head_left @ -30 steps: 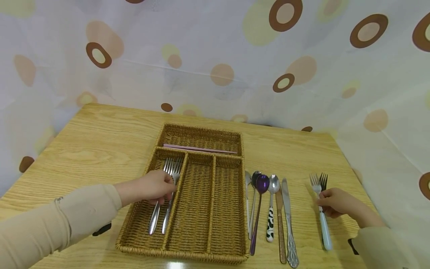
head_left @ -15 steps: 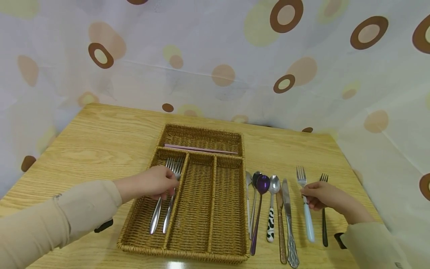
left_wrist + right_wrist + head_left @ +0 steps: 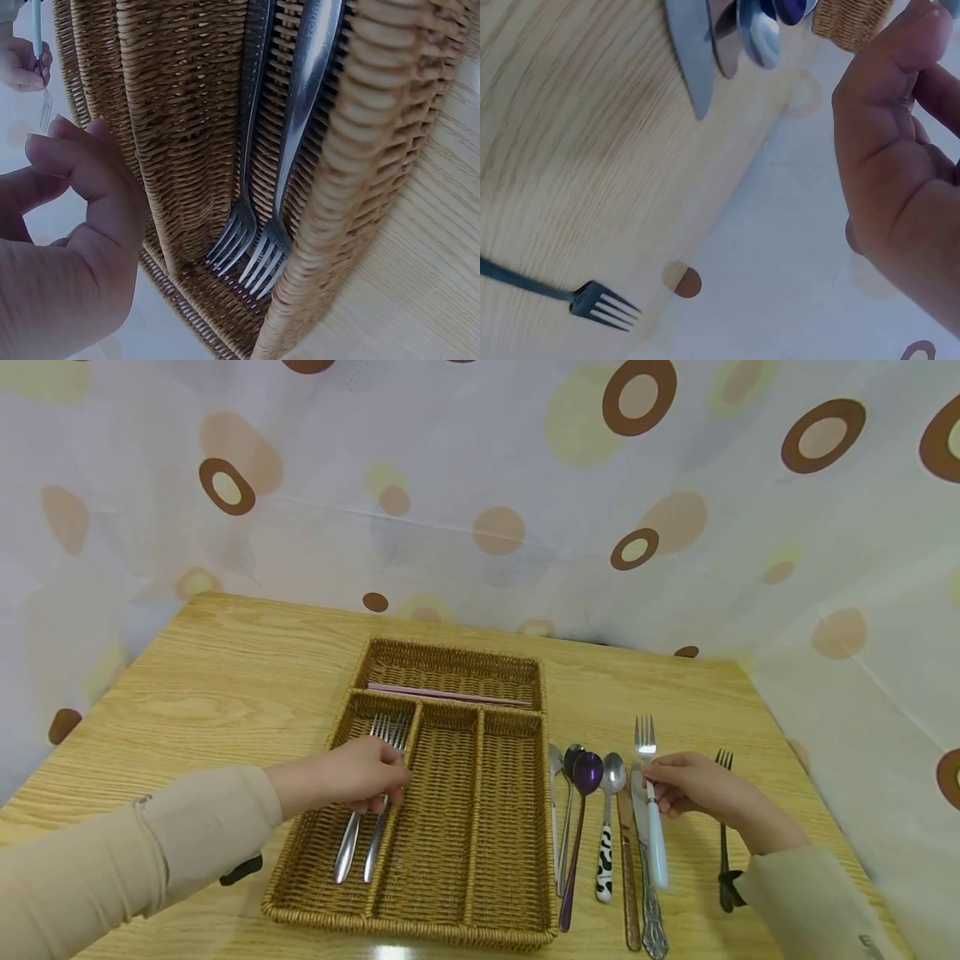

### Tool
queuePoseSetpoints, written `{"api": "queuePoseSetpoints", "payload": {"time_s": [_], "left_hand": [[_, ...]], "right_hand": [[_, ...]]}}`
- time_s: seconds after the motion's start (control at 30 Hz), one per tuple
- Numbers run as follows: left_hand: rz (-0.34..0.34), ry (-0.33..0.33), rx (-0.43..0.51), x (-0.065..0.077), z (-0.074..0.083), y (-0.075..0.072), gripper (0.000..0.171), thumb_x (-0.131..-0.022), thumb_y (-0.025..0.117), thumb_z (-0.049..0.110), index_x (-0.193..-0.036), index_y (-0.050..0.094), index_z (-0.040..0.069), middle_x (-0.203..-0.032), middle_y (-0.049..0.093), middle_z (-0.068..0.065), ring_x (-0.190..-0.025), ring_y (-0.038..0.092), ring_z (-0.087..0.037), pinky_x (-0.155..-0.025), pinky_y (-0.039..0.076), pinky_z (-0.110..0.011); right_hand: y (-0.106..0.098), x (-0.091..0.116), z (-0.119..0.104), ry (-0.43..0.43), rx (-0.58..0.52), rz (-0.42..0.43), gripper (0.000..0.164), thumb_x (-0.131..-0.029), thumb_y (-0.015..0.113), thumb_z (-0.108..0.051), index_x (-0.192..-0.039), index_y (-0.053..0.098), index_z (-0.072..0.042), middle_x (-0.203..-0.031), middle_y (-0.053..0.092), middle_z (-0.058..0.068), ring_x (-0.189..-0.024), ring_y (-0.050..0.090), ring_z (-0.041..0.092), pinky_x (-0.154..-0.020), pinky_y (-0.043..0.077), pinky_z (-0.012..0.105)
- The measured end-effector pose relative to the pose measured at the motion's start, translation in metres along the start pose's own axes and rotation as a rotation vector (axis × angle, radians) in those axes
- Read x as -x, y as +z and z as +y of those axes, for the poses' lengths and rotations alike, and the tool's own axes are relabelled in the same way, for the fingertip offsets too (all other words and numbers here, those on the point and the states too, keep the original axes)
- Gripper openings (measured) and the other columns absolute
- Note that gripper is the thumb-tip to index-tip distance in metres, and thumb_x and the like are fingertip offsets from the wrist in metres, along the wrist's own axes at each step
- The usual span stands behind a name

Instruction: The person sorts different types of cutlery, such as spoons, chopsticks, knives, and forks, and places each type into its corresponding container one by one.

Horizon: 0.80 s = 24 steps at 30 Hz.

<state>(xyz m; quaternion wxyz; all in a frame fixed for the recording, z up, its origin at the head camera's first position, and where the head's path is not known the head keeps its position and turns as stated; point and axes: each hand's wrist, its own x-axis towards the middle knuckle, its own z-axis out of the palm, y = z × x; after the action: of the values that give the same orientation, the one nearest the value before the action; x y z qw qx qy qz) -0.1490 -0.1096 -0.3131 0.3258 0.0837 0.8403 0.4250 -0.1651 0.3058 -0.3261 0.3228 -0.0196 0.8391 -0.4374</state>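
Observation:
My right hand [image 3: 693,785] pinches a fork [image 3: 657,852] with a light blue handle and silver tines, lifted above the silver table knife [image 3: 651,910]. Its tines point away from me. Over the left compartment of the wicker cutlery tray [image 3: 442,931] hovers my left hand [image 3: 363,772], fingers loosely bent, with nothing between them. Two silver forks [image 3: 296,127] lie side by side in that compartment, apart from the hand in the left wrist view. A black fork [image 3: 600,304] lies alone on the table, right of the other cutlery.
Right of the tray lie a purple spoon [image 3: 587,768], a spoon with a black-and-white handle [image 3: 604,860], a copper-coloured knife [image 3: 628,885] and other silver cutlery. Pink chopsticks [image 3: 450,695] rest in the tray's back compartment. A patterned cloth [image 3: 450,485] hangs behind the table.
My right hand has lifted the blue-handled fork from beside the black fork and carried it left, over the silver knife. My left hand has shifted slightly right.

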Motion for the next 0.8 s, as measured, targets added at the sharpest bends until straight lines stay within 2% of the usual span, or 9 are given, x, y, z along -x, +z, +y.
{"api": "queuePoseSetpoints", "payload": {"time_s": [0.23, 0.57, 0.8], "left_hand": [[-0.024, 0.026, 0.029, 0.000, 0.004, 0.005, 0.019, -0.092, 0.048, 0.013, -0.086, 0.061, 0.001, -0.075, 0.064, -0.005, -0.050, 0.047, -0.006, -0.046, 0.036, -0.017], [-0.044, 0.035, 0.020, -0.006, 0.014, 0.014, 0.018, -0.090, 0.047, 0.011, -0.081, 0.059, 0.002, -0.075, 0.064, -0.006, -0.049, 0.047, -0.007, -0.046, 0.038, -0.018], [-0.058, 0.037, 0.024, -0.013, 0.024, 0.025, 0.019, -0.093, 0.047, 0.014, -0.092, 0.062, 0.002, -0.081, 0.065, -0.008, -0.053, 0.049, -0.009, -0.048, 0.039, -0.019]], "right_hand": [[0.008, -0.007, -0.015, -0.027, -0.033, -0.016, 0.028, -0.100, 0.040, -0.023, -0.079, 0.052, -0.008, -0.066, 0.052, -0.004, -0.057, 0.053, 0.006, -0.059, 0.049, 0.026], [0.030, -0.027, -0.045, -0.067, -0.045, -0.037, 0.029, -0.100, 0.043, -0.026, -0.076, 0.050, -0.010, -0.065, 0.051, -0.003, -0.057, 0.053, 0.008, -0.057, 0.047, 0.029], [0.047, -0.040, -0.065, -0.091, -0.057, -0.049, 0.026, -0.100, 0.042, -0.021, -0.082, 0.054, -0.007, -0.064, 0.053, -0.004, -0.056, 0.055, 0.006, -0.058, 0.049, 0.027]]}}
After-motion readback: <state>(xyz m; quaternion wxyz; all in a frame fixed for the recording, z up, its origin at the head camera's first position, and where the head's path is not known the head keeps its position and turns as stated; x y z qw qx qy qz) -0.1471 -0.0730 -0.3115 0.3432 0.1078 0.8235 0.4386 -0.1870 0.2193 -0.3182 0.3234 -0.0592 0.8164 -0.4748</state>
